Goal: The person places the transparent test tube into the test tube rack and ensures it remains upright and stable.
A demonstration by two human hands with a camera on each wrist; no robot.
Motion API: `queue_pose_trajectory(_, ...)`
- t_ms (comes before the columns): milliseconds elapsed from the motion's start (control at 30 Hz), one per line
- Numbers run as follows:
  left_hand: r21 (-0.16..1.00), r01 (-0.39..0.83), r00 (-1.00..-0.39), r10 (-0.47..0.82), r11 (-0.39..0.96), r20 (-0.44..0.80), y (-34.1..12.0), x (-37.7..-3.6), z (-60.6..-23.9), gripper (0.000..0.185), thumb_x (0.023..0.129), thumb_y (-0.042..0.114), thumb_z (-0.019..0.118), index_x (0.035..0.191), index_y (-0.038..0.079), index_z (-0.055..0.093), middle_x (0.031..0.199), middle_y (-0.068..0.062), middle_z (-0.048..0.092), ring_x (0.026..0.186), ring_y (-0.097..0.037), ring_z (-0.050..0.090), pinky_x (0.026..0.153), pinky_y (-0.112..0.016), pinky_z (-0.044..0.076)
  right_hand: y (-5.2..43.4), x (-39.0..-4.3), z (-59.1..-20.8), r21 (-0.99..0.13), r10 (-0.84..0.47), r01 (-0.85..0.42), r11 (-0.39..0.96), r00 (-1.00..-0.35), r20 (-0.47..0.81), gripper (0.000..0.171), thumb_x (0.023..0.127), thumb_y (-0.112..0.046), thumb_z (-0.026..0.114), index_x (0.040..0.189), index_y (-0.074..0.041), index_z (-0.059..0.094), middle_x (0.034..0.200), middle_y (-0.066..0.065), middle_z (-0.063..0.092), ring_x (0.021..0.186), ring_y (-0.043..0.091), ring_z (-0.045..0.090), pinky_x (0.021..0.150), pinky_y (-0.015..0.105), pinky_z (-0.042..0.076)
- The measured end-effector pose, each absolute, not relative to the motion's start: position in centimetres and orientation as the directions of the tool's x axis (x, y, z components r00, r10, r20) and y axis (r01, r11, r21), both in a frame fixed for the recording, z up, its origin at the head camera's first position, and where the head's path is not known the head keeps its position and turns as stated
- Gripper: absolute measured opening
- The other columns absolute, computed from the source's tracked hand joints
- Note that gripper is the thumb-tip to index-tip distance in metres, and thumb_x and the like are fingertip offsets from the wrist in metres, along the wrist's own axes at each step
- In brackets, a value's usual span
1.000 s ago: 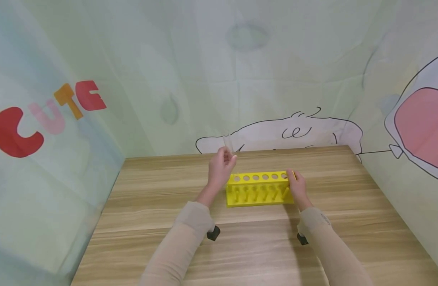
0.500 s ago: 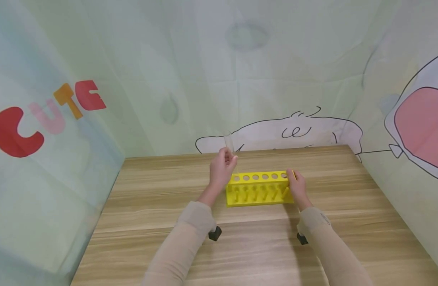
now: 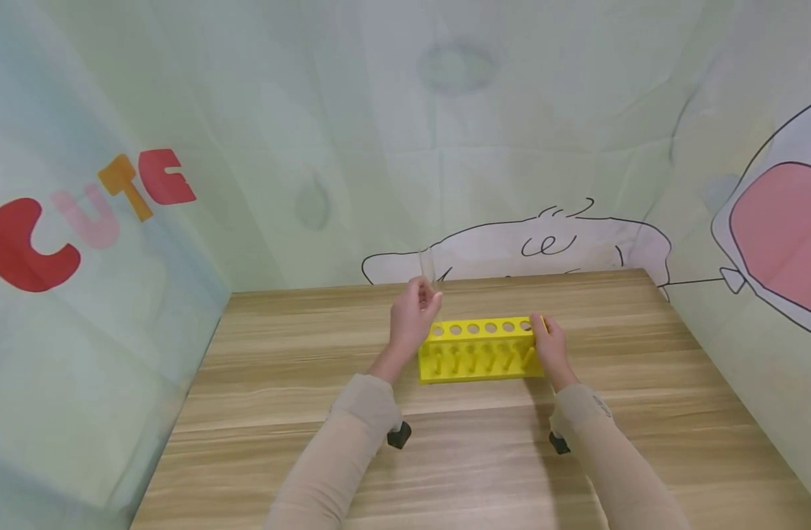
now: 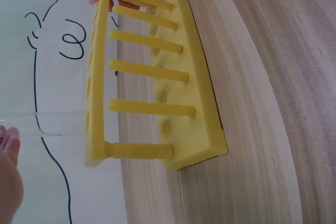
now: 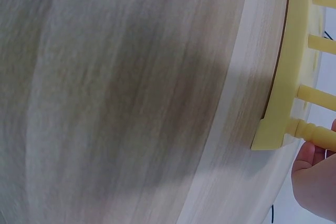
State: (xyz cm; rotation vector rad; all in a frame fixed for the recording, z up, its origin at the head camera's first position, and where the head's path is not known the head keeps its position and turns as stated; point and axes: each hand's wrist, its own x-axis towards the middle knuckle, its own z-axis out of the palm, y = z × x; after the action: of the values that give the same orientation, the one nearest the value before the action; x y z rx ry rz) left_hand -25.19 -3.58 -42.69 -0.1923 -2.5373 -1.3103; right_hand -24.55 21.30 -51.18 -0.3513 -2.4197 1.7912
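A yellow test tube rack stands upright on the wooden table, with a row of round holes along its top bar and a row of pegs below. Over its left end, my left hand pinches a clear glass test tube between thumb and fingers, its upper part sticking up above them. From the left wrist, the tube runs to the top bar, its lower end right at the endmost hole. My right hand grips the rack's right end, fingers around the end post.
The wooden table reaches back to a printed cloth hanging behind and at both sides. Black wrist cameras sit under both sleeves.
My left hand has moved slightly right and down with the test tube, which stands a little more upright and lower. My right hand and the rack stay put.
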Motion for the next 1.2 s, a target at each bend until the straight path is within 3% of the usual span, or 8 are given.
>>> queue_pose_trajectory(533, 0.744, 0.265, -0.946, 0.015, 0.614, 0.324, -3.4, -24.7, -43.2, 0.022, 0.086, 0.023, 0.055, 0.101, 0.01, 0.048, 0.09, -0.002, 0.06, 0.088, -0.015, 0.06, 0.075, -0.023, 0.052, 21.3, -24.8, -51.1, -0.942, 0.232, 0.177, 0.284, -0.966, -0.111, 0.053, 0.091, -0.05, 0.031, 0.102, 0.0, 0.043, 0.103, 0.013, 0.043, 0.094, 0.021, 0.038, 0.082, 0.029, 0.035)
queue_pose_trajectory(1200, 0.735, 0.247, -0.953, 0.023, 0.631, 0.301, -3.2, -24.6, -43.8, 0.019, 0.085, 0.022, 0.057, 0.099, 0.013, 0.047, 0.086, 0.0, 0.058, 0.086, -0.014, 0.06, 0.073, -0.022, 0.052, 21.1, -24.7, -51.2, -0.945, 0.254, 0.161, 0.285, -0.963, -0.087, 0.056, 0.09, -0.051, 0.032, 0.105, 0.002, 0.045, 0.104, 0.014, 0.044, 0.093, 0.021, 0.038, 0.081, 0.027, 0.034)
